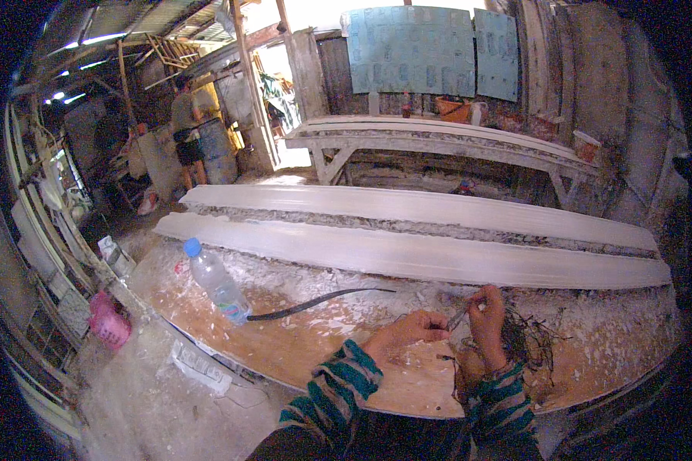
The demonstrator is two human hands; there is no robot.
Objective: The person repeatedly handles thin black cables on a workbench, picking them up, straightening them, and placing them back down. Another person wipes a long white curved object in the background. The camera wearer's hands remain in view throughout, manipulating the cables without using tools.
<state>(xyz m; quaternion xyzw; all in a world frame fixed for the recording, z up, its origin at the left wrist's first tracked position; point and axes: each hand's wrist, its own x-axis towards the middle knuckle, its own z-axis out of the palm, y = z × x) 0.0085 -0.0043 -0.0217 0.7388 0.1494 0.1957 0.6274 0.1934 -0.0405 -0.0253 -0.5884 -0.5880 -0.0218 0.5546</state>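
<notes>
My left hand [407,330] and my right hand [487,319] are close together over the near part of the worktable. Both have their fingertips pinched on a small, thin greyish piece [456,320] between them; its exact kind is too small to make out. Beside and partly behind my right hand lies a loose tangle of dark, thin strands [537,338]. A few strands hang below my hands near the table's front edge. To the left, a dark curved strip [315,304] rests on the wood, one end beside a clear plastic bottle [215,280] with a blue cap.
Two long white moulded lengths [407,250] lie across the table behind my hands. The worktable [284,349] is speckled with white residue. A pink bag [109,321] sits at the left. Farther back are a long bench [430,144] and a standing person [186,127].
</notes>
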